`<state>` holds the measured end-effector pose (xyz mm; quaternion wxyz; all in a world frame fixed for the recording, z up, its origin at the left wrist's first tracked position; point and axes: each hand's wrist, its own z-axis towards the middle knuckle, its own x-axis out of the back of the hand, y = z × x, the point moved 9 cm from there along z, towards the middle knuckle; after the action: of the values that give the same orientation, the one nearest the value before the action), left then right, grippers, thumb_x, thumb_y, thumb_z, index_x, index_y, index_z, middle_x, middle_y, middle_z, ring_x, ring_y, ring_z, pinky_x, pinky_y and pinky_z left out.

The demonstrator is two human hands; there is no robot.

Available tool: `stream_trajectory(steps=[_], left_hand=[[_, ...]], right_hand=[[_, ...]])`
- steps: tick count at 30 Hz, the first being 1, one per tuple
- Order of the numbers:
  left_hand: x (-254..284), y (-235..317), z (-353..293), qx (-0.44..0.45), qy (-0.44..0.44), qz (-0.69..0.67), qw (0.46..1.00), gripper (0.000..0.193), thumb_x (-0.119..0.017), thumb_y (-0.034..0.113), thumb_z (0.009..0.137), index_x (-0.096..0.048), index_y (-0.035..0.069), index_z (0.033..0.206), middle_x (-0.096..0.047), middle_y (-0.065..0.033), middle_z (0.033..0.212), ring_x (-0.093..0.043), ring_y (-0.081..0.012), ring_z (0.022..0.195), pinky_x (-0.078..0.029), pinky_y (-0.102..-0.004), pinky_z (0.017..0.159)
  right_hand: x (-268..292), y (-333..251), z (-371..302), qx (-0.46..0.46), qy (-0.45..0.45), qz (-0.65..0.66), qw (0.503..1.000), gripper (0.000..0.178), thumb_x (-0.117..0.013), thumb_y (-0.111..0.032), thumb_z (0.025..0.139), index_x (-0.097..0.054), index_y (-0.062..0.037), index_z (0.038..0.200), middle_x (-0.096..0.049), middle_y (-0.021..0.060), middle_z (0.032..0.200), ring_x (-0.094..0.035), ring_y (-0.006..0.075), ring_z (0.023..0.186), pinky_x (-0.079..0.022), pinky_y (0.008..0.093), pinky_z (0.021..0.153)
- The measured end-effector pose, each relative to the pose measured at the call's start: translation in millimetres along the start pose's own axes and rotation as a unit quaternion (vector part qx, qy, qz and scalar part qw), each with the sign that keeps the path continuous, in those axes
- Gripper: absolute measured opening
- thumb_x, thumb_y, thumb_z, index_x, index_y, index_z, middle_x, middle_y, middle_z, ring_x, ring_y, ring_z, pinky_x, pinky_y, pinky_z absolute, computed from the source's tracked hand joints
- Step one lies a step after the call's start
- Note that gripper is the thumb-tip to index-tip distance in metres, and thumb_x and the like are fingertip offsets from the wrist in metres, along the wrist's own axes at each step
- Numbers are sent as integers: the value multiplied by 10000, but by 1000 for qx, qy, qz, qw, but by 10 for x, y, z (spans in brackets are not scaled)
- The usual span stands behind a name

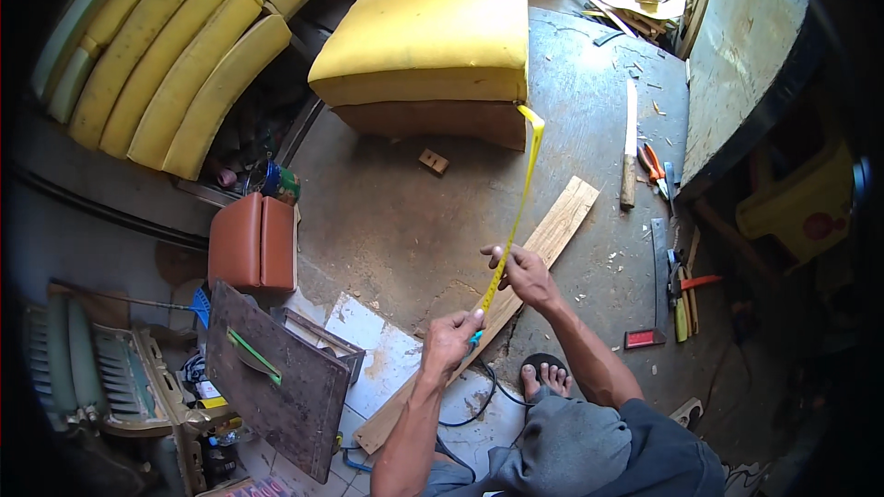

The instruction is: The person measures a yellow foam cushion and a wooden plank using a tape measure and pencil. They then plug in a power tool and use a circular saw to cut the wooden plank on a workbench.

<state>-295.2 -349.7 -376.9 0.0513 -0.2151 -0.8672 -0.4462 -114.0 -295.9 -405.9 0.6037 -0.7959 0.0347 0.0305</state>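
Observation:
My left hand (448, 340) is closed round a tape measure, whose teal case (476, 339) only partly shows. Its yellow blade (526, 179) runs up and away to the lower right corner of a yellow upholstered seat (424, 28), bending sharply near its far end. My right hand (523, 278) is beside the blade, fingers loosely apart and reaching left, with the blade crossing over them. Under both hands a long wooden plank (552, 221) lies slantwise on the floor.
A long knife (630, 143), orange-handled pliers (652, 162), a try square (658, 281) and a hammer (700, 283) lie to the right. Left are a brown cushioned block (247, 241) and a dark board (276, 382). Curved yellow pads (198, 64) stand far left; a small wood block (433, 162) lies midfloor.

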Motion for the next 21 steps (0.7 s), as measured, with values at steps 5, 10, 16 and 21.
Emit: stream_trajectory(steps=[5,10,16,21], left_hand=[[-303,-511,-141,52,-36,-92,994,363,-663,381,955,-718,38,852,-581,35,673,-468,-59,572,-357,-233,517],[-856,-1005,-286,58,-118,-145,981,325,-593,332,1003,-702,26,1022,-669,-20,887,-600,-86,771,-460,-224,648],[-1072,-1081,-256,94,-77,-242,963,289,-576,265,983,-689,0,961,-652,-47,807,-583,-104,718,-463,-282,623],[-1083,-828,-151,8,-1,24,1000,379,-517,363,982,-675,19,994,-692,-172,868,-672,-291,807,-499,-410,689]], right_hand=[[-25,53,-256,-29,-10,246,969,506,-436,-420,1040,-587,13,1256,-611,63,956,-629,154,857,-570,332,744],[47,489,-772,-70,72,16,995,365,-612,-344,966,-656,-24,1136,-636,47,796,-629,132,719,-512,300,663],[-33,564,-1348,-41,38,-157,986,366,-616,-320,953,-683,-34,1172,-686,149,1035,-652,251,948,-506,362,825],[243,555,-1436,-74,82,-181,977,326,-584,-302,955,-714,-18,1048,-672,176,916,-661,284,862,-511,378,746]])
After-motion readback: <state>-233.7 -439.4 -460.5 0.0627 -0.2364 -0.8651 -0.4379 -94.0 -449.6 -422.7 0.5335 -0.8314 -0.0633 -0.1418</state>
